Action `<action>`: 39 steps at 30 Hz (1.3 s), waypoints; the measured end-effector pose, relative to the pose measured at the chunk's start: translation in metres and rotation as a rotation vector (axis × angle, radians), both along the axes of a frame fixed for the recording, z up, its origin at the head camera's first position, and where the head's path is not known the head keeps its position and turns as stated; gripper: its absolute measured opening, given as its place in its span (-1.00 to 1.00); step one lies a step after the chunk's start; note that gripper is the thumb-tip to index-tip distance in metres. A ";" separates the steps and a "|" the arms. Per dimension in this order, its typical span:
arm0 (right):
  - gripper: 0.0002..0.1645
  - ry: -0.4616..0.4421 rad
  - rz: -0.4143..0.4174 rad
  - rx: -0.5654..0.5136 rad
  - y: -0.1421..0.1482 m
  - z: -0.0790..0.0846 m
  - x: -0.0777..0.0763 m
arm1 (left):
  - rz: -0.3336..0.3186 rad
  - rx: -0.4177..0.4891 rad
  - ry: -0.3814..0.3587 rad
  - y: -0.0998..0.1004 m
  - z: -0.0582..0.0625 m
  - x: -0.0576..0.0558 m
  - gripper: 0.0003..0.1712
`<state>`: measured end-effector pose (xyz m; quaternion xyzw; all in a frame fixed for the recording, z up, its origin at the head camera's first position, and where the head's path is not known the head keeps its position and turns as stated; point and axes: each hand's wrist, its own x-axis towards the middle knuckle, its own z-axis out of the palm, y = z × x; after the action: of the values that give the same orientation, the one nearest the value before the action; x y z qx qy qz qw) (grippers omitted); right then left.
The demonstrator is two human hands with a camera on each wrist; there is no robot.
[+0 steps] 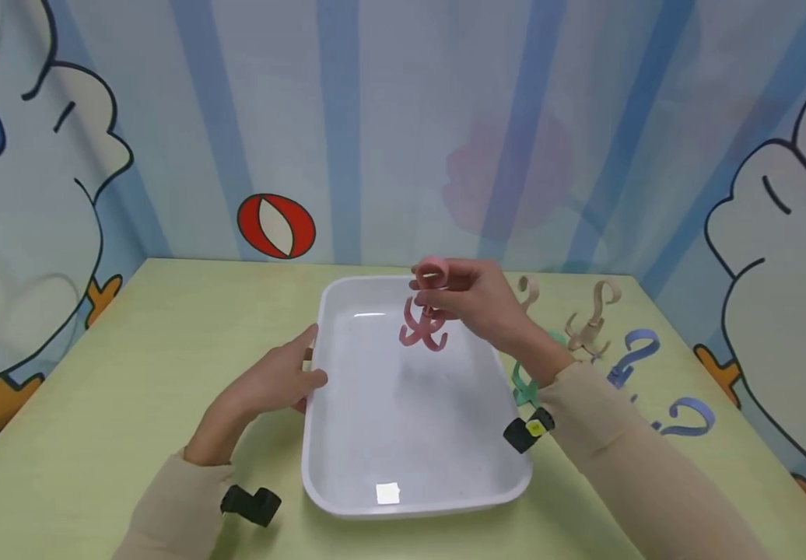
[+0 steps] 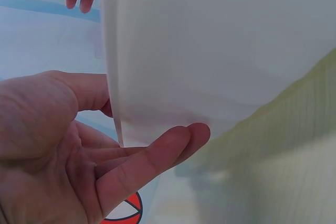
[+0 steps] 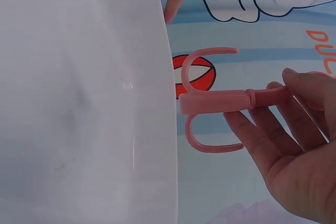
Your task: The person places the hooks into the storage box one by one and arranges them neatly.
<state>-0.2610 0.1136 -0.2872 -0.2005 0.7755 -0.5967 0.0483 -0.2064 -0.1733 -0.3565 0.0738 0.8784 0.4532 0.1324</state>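
Observation:
A white plastic tray (image 1: 403, 435) stands at the middle of the table. My left hand (image 1: 270, 381) holds its left side, thumb over the rim and fingers against the outer wall (image 2: 210, 51). Above the tray's far right part, my right hand (image 1: 483, 299) pinches a pink hook hanger (image 1: 424, 333) by its neck. This hanger has a curved hook at the top and several upturned prongs below. In the right wrist view, the prongs of the pink hanger (image 3: 215, 102) point back toward the fingers. Nothing lies inside the tray.
Right of the tray lie more hook hangers: a beige one (image 1: 588, 330), another beige one (image 1: 529, 289) partly behind my right hand, a green one (image 1: 523, 389) partly hidden by my wrist, and blue ones (image 1: 630, 358). A cartoon-printed backdrop (image 1: 403, 155) rises behind the pale yellow table (image 1: 165, 350).

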 end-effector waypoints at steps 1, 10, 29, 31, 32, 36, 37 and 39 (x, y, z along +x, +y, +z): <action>-0.54 0.002 0.005 -0.002 -0.001 -0.002 -0.002 | 0.000 -0.003 0.002 0.000 0.000 0.000 -0.10; -0.54 -0.050 0.019 -0.024 -0.014 -0.008 -0.015 | -0.031 0.032 0.011 0.001 -0.002 0.000 -0.03; -0.57 -0.110 0.049 0.001 -0.055 -0.026 -0.046 | -0.021 -0.014 0.008 0.005 -0.002 -0.001 -0.03; -0.58 -0.113 0.050 0.005 -0.057 -0.028 -0.048 | -0.021 -0.013 0.005 0.005 -0.001 0.000 -0.02; -0.58 -0.111 0.050 0.008 -0.058 -0.030 -0.049 | -0.022 -0.013 0.004 0.005 -0.001 0.000 -0.02; -0.58 -0.113 0.054 0.006 -0.061 -0.033 -0.053 | -0.017 -0.016 0.005 0.005 0.001 0.000 -0.01; -0.58 -0.114 0.054 0.007 -0.062 -0.033 -0.053 | -0.015 -0.017 0.006 0.004 0.001 0.000 -0.01; -0.58 -0.116 0.056 0.007 -0.063 -0.033 -0.055 | -0.015 -0.015 0.008 0.004 0.002 0.000 -0.01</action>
<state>-0.3156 0.0506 -0.3202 -0.1870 0.7675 -0.6032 0.1104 -0.2061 -0.1693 -0.3546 0.0813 0.8818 0.4452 0.1329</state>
